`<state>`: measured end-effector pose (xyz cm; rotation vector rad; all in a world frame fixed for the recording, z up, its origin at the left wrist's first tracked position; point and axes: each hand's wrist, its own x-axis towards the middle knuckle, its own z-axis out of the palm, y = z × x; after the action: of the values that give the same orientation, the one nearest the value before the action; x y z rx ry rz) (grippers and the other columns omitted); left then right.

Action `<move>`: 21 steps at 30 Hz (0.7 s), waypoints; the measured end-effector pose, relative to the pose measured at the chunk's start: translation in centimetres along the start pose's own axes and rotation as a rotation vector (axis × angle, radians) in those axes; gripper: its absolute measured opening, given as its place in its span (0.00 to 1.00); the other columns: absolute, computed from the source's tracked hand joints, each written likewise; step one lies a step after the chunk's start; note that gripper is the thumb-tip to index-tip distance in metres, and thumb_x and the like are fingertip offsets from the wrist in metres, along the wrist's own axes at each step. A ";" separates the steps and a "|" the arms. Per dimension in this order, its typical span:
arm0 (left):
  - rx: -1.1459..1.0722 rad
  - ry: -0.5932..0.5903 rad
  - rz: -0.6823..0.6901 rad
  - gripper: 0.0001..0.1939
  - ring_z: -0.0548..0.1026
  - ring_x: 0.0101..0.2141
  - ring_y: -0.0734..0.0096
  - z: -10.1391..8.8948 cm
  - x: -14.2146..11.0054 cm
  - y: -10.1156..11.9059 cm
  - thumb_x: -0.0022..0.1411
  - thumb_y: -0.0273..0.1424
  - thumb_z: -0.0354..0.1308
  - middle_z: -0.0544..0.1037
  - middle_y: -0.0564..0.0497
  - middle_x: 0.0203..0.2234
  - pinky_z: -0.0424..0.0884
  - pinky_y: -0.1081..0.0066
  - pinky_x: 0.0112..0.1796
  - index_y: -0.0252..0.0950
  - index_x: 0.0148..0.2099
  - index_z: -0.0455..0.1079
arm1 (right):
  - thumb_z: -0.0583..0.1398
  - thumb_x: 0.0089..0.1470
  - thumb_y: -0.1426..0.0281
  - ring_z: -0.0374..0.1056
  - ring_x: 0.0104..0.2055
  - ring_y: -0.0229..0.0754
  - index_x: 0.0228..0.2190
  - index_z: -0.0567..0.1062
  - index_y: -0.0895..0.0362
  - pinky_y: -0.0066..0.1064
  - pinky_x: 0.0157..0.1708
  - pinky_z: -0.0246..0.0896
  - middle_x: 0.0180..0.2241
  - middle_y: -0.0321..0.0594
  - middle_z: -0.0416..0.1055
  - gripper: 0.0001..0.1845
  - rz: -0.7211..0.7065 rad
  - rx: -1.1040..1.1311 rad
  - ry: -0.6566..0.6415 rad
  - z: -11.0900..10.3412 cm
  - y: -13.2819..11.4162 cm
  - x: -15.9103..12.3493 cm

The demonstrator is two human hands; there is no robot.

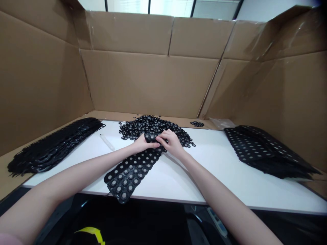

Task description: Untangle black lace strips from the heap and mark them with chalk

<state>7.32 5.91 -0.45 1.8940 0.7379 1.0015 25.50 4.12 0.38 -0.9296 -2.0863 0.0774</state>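
Both hands meet at the far end of a black sheet (133,168) that runs from the table's (217,177) near edge toward a pile of loose rings (153,127). The left hand (141,143) and right hand (171,141) each pinch that far end. It looks like light, floppy rubber studded with rings, best gripped at its edge where the fingers can peel them free.
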 end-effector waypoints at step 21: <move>-0.019 -0.007 -0.034 0.20 0.76 0.42 0.59 0.1 -0.1 -0.2 0.47 0.35 0.67 0.80 0.44 0.39 0.70 0.64 0.45 0.30 0.42 0.74 | 0.54 0.53 0.62 0.61 0.25 0.40 0.16 0.69 0.56 0.31 0.28 0.53 0.20 0.37 0.68 0.19 0.290 0.256 0.058 1.9 0.9 0.3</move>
<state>7.36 5.84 -0.69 1.8620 0.7514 0.9775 24.55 5.45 -0.97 -1.0541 -1.8242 0.4526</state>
